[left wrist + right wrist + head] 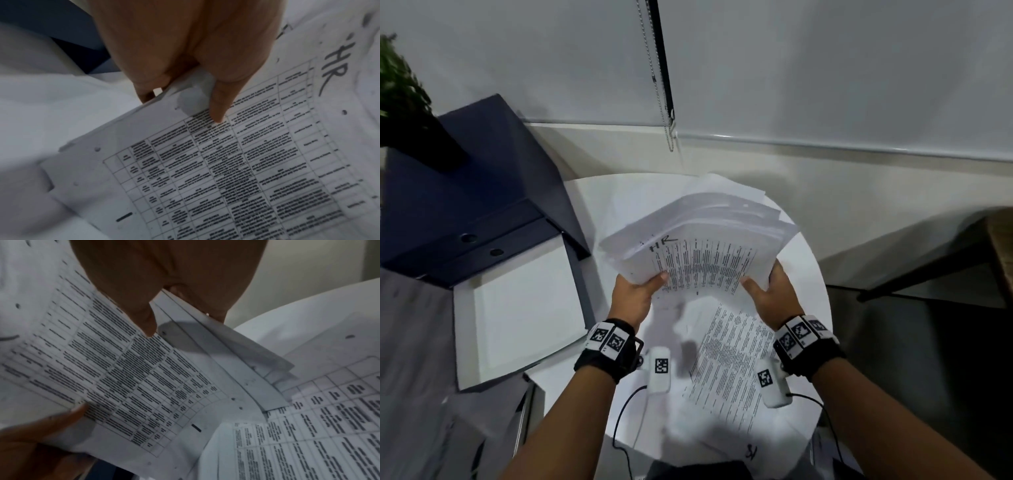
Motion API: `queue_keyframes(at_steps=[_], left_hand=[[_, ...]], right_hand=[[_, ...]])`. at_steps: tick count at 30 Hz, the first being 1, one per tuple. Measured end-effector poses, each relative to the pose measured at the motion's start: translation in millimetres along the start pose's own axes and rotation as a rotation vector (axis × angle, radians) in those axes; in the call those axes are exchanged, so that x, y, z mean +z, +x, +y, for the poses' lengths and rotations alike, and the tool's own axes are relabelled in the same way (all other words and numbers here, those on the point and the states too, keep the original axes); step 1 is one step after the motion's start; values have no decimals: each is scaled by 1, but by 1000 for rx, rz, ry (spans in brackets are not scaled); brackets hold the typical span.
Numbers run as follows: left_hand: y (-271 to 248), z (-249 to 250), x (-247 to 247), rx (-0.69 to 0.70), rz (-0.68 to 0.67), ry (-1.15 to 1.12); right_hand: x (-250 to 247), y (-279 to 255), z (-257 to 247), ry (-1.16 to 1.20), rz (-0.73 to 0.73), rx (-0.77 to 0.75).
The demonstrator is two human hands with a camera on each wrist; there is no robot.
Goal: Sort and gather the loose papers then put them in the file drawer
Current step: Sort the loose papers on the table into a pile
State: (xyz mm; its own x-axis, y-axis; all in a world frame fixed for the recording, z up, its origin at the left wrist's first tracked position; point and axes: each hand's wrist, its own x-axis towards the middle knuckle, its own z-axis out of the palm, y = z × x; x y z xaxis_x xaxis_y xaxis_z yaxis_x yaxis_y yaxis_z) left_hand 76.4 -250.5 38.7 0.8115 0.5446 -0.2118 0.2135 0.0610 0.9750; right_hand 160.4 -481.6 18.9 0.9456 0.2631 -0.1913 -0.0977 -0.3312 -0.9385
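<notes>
Drawer [517,318]: open at the left edge of the round surface [808,274], white inside, nothing visibly in it; dark binders [482,192] stand behind it.
Left hand [635,296]: pinches the stack's near left corner, thumb on the top sheet, fingers curled underneath; the left wrist view shows the thumb [221,100] pressed on the printed table.
Stack [698,240]: held up off the surface between both hands, top sheet marked "HR"; its edges are fanned and uneven, not squared.
Right hand [774,294]: grips the near right corner the same way, thumb on top, fingers below.
Loose sheet [732,363]: lies flat on the surface below and just nearer than the stack, touched by neither hand; another marked sheet [751,452] shows at the near rim.
Progress: I judge the gathering mostly done, since most papers are in the stack.
Left to do: likely pick up the remaining sheets, square the edges, then carry the stack left into the drawer.
</notes>
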Motion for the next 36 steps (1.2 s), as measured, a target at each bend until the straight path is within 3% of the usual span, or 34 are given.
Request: queue_keyframes(at_steps=[4,10,12,16,18,20,22,25,27,30,36], left_hand=[[15,-5,-3,-11,-7,0],[34,-8,-14,32,-131,-27],[37,-30,-25,-73,-91,135],[39,-88,-45,-355,44,716],[38,-99,-48,-442,124,822],[38,-107,-47,-519,99,854],[35,-116,-41,-546,39,923],[35,-118,-32,-439,69,989],[44,-113,-37,-456,164,859],[60,-117,-49,-613,291,644],[59,-108,-34,-523,193,864]], right_hand=[[3,0,-7,-161,96,-41],[-14,-11,10,-9,219,40],[-16,-22,34,57,272,158],[-8,-48,98,-28,295,464],[-1,-60,118,-89,284,574],[5,-65,130,-125,291,642],[5,-66,132,-162,291,646],[1,-63,134,-175,294,638],[2,-63,133,-153,309,653],[4,-64,131,-148,313,664],[4,-61,127,-124,289,662]])
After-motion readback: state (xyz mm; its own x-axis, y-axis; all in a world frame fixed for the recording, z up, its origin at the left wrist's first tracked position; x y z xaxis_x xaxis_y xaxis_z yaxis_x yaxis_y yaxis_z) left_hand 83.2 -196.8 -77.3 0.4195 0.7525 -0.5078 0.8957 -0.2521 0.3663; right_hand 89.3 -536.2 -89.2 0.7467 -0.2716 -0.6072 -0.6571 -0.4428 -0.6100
